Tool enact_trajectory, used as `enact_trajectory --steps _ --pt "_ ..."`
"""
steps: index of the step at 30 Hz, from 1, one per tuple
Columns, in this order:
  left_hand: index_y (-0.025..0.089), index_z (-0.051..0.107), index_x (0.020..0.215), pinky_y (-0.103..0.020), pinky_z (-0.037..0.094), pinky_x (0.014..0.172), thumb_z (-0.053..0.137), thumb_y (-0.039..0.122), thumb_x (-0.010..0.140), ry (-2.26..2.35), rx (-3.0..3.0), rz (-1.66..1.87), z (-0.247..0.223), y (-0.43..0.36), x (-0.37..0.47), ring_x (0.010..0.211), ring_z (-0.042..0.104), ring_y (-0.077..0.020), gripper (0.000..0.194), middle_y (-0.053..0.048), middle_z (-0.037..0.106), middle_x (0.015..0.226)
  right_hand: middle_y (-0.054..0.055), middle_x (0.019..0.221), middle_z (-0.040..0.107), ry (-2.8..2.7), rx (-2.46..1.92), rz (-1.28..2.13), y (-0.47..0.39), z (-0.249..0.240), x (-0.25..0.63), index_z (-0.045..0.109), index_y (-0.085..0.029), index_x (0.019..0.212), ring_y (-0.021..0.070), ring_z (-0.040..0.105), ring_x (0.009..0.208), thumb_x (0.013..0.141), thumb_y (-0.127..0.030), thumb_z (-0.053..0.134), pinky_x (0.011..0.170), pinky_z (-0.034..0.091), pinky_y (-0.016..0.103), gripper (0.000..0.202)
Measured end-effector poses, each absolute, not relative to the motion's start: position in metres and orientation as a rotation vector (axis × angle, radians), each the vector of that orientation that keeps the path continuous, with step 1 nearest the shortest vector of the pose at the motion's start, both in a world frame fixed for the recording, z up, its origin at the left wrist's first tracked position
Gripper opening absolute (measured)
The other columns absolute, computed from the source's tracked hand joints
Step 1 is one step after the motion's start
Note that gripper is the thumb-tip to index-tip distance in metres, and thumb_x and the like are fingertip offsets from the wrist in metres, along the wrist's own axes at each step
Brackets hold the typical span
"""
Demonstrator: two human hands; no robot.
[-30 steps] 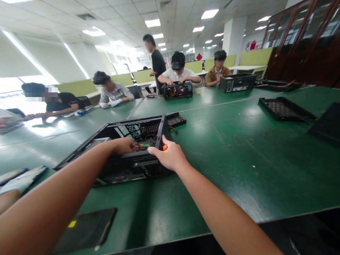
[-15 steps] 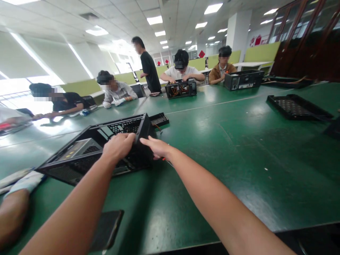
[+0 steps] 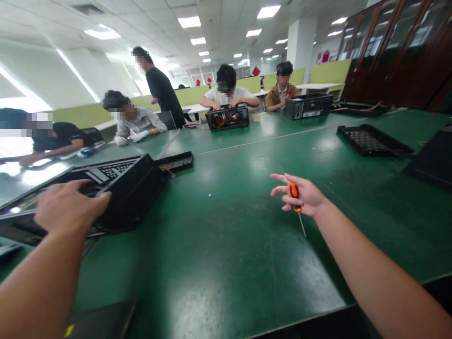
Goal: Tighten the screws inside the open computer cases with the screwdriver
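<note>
At the left, a black computer case [image 3: 141, 197] lies on its side on the green table, its open side facing up. My left hand [image 3: 67, 205] is over its near rim, fingers spread and thumb stretched out, somewhat blurred; whether it touches the rim I cannot tell. My right hand [image 3: 305, 195] hovers over the table at right of centre, palm turned in. An orange and black screwdriver [image 3: 293, 190] rests in its loosely curled fingers, the thin shaft pointing down towards me.
A drive-bay piece with wires [image 3: 178, 162] lies behind the case. A black case panel [image 3: 374, 141] and a dark part [image 3: 434, 155] lie to the right. A dark flat object [image 3: 102, 320] is at the near edge. Several people sit across the table, with a case [image 3: 229, 117] before one.
My right hand has left the case and swung right, the screwdriver now showing in it. My left hand's fingers have spread. The view has turned right, so the case appears farther left.
</note>
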State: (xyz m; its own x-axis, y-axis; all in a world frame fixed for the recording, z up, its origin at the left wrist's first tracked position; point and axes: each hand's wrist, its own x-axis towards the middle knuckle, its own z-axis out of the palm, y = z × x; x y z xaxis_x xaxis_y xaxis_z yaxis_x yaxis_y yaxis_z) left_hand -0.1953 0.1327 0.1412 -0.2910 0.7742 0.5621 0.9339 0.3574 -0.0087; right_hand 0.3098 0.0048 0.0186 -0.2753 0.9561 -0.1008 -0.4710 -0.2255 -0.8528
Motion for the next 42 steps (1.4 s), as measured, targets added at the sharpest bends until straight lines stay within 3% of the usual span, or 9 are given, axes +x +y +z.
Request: enact_trajectory --steps 5,8,11,13,17,22,24,32,42 --pt "0.016 0.057 0.122 -0.057 0.040 0.106 0.072 0.027 0.071 -2.074 -1.566 -0.846 0.153 0.133 -0.156 0.132 0.043 -0.0364 0.054 -0.012 0.054 0.138 -0.006 0.066 0.053 -0.765 -0.769 1.693 0.002 0.005 0.326 0.051 -0.022 0.120 0.0074 0.035 0.041 0.076 -0.027 0.053 0.049 0.052 0.028 0.045" --pt "0.015 0.062 0.109 -0.058 0.040 0.104 0.069 0.021 0.073 -1.793 -2.128 -1.360 0.116 0.092 -0.070 0.113 0.057 -0.0313 0.038 -0.010 0.063 0.115 -0.003 0.069 0.056 -0.755 -0.789 1.719 0.004 0.001 0.316 0.053 -0.019 0.113 0.0099 0.046 0.047 0.065 -0.015 0.053 0.048 0.050 0.028 0.049" --pt "0.019 0.060 0.113 -0.040 0.051 0.094 0.063 0.027 0.081 -1.535 -2.532 -1.348 0.048 0.036 0.014 0.099 0.063 -0.0215 0.033 -0.007 0.065 0.106 0.001 0.083 0.065 -0.772 -0.814 1.716 0.003 -0.004 0.300 0.053 -0.017 0.111 0.0120 0.062 0.062 0.069 -0.007 0.058 0.060 0.055 0.030 0.044" --pt "0.023 0.059 0.118 -0.032 0.054 0.088 0.069 0.024 0.076 -1.361 -2.778 -1.248 0.006 0.008 0.048 0.093 0.064 -0.0183 0.044 -0.004 0.066 0.105 0.007 0.096 0.069 -0.803 -0.813 1.725 0.002 -0.006 0.289 0.052 -0.017 0.109 0.0165 0.069 0.080 0.076 -0.009 0.064 0.071 0.057 0.033 0.036" --pt "0.027 0.043 0.141 -0.034 0.051 0.085 0.075 0.030 0.076 -1.094 -3.149 -1.263 -0.027 0.001 0.060 0.086 0.061 -0.0180 0.072 -0.003 0.063 0.097 0.009 0.101 0.071 -0.907 -0.785 1.737 0.000 -0.010 0.270 0.051 -0.019 0.096 0.0187 0.071 0.089 0.084 -0.027 0.070 0.077 0.056 0.033 0.024" --pt "0.024 0.074 0.106 -0.031 0.048 0.071 0.071 0.036 0.080 -1.250 -3.134 -1.595 -0.021 0.013 0.046 0.071 0.060 -0.0181 0.029 -0.004 0.067 0.078 0.006 0.082 0.074 -1.124 -0.860 1.798 -0.002 -0.017 0.259 0.051 -0.018 0.087 0.0159 0.071 0.068 0.082 -0.042 0.074 0.062 0.052 0.024 0.033" --pt "0.022 0.076 0.098 -0.030 0.048 0.066 0.064 0.038 0.085 -1.443 -3.091 -1.700 -0.019 0.008 0.045 0.067 0.060 -0.0175 0.024 -0.006 0.070 0.079 0.009 0.079 0.075 -1.228 -0.868 1.858 -0.004 -0.018 0.257 0.053 -0.017 0.090 0.0167 0.070 0.061 0.081 -0.046 0.073 0.058 0.050 0.024 0.036" --pt "0.015 0.069 0.111 -0.023 0.042 0.056 0.060 0.043 0.087 -1.823 -3.019 -2.028 -0.018 0.001 0.047 0.055 0.050 -0.0104 0.038 0.001 0.059 0.065 0.008 0.092 0.075 -1.415 -0.932 1.859 -0.005 -0.023 0.256 0.069 -0.012 0.104 0.0104 0.065 0.060 0.073 -0.033 0.081 0.061 0.049 0.023 0.039" --pt "0.015 0.068 0.109 -0.022 0.043 0.054 0.068 0.042 0.082 -1.882 -3.066 -2.158 -0.018 0.004 0.048 0.056 0.049 -0.0091 0.038 -0.002 0.065 0.079 0.006 0.088 0.074 -1.456 -0.997 1.827 -0.002 -0.033 0.257 0.067 -0.012 0.100 0.0113 0.064 0.062 0.070 -0.033 0.083 0.062 0.050 0.024 0.040"
